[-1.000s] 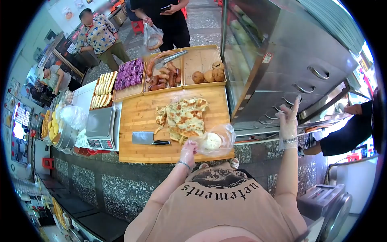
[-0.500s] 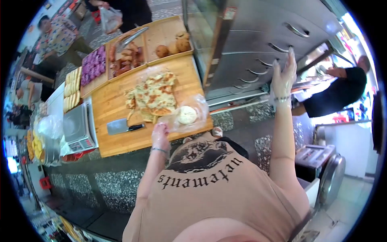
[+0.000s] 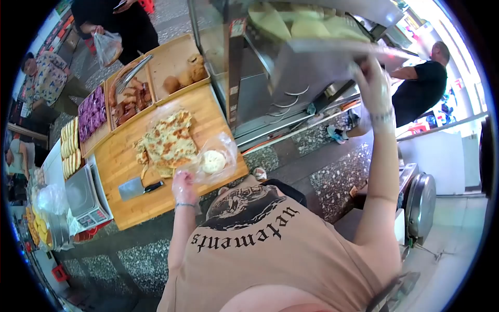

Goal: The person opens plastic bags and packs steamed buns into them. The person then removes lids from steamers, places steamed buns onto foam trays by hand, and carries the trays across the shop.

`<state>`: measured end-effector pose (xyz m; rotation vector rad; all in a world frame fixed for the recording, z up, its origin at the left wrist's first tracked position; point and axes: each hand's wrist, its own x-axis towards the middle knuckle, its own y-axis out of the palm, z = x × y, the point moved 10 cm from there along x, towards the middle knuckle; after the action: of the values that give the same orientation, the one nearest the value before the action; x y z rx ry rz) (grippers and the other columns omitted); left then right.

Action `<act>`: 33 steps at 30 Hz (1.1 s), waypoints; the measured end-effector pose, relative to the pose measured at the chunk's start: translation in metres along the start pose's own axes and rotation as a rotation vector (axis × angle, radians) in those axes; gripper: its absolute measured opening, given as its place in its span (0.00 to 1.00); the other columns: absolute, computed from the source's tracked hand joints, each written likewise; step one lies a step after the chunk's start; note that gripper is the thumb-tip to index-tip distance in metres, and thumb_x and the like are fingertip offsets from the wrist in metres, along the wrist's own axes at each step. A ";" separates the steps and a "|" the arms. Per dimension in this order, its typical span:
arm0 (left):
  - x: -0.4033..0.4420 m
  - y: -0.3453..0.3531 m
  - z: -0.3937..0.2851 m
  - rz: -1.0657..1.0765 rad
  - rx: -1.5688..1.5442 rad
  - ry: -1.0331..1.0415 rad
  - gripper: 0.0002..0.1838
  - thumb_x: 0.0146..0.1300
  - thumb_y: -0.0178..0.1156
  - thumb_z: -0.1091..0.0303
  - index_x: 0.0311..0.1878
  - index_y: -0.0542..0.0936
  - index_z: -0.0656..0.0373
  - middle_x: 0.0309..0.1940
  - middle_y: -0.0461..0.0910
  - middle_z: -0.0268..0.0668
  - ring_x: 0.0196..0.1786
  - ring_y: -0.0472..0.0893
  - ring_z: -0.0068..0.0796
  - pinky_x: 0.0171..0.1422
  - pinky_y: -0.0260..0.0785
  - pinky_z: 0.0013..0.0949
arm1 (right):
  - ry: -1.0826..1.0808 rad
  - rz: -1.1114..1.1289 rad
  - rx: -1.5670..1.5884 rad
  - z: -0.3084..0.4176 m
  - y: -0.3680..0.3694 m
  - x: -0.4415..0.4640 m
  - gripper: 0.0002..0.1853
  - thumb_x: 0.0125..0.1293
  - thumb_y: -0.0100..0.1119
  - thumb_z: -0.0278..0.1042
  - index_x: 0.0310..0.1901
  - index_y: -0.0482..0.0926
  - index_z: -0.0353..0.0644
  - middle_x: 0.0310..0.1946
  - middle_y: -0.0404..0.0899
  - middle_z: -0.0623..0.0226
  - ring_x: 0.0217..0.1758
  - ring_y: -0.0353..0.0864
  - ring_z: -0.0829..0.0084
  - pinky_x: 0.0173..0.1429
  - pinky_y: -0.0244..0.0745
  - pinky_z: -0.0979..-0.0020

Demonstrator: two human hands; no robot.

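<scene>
My left hand [image 3: 184, 187], in a clear plastic glove, pinches the edge of a clear plastic bag [image 3: 227, 148] on the wooden board [image 3: 112, 161]. A pale round bun [image 3: 213, 161] lies in that bag. Beside it sits a browned flatbread [image 3: 169, 138], cut in pieces, and a cleaver [image 3: 136, 188] with a black handle. My gloved right hand [image 3: 375, 86] is closed at the front of a steel drawer [image 3: 317, 65], which stands pulled out; the fingertips are blurred and partly hidden. Pale flat pieces [image 3: 306, 26] show inside the drawer.
Trays behind the board hold sausages and meat [image 3: 130, 101], brown balls [image 3: 187, 75] and purple pieces [image 3: 92, 112]. A scale [image 3: 87, 195] stands at the left. A person in black [image 3: 423, 86] is beyond the drawer; another holds a bag [image 3: 107, 48] behind the trays.
My right hand has gone from reaching with spread fingers to closing on the drawer, which has come out. My view has shifted right; my left hand still holds the bag.
</scene>
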<state>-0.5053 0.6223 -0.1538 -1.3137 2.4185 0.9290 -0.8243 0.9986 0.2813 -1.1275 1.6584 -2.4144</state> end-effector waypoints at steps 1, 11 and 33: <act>0.004 0.004 0.001 0.015 -0.007 -0.004 0.03 0.58 0.51 0.75 0.31 0.73 0.56 0.27 0.73 0.29 0.31 0.72 0.21 0.36 0.64 0.25 | -0.027 -0.017 0.004 -0.001 -0.011 -0.013 0.19 0.57 0.65 0.46 0.33 0.72 0.37 0.24 0.77 0.52 0.30 0.78 0.52 0.33 0.70 0.59; 0.017 0.023 -0.014 0.007 -0.135 0.099 0.04 0.58 0.50 0.79 0.33 0.72 0.58 0.30 0.72 0.31 0.34 0.72 0.22 0.45 0.67 0.24 | -0.046 -0.296 0.304 -0.024 -0.133 -0.024 0.11 0.68 0.47 0.29 0.41 0.79 0.33 0.37 0.80 0.64 0.40 0.78 0.74 0.51 0.71 0.73; -0.022 0.017 -0.005 -0.310 -0.009 0.244 0.03 0.62 0.52 0.72 0.38 0.72 0.58 0.33 0.74 0.31 0.38 0.74 0.22 0.47 0.68 0.25 | -0.351 0.818 0.025 -0.061 0.090 0.122 0.34 0.63 0.57 0.44 0.67 0.59 0.37 0.64 0.63 0.48 0.70 0.60 0.58 0.73 0.53 0.64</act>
<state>-0.5065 0.6404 -0.1318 -1.8336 2.2804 0.7332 -0.9823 0.9617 0.2635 -0.6215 1.5419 -1.6169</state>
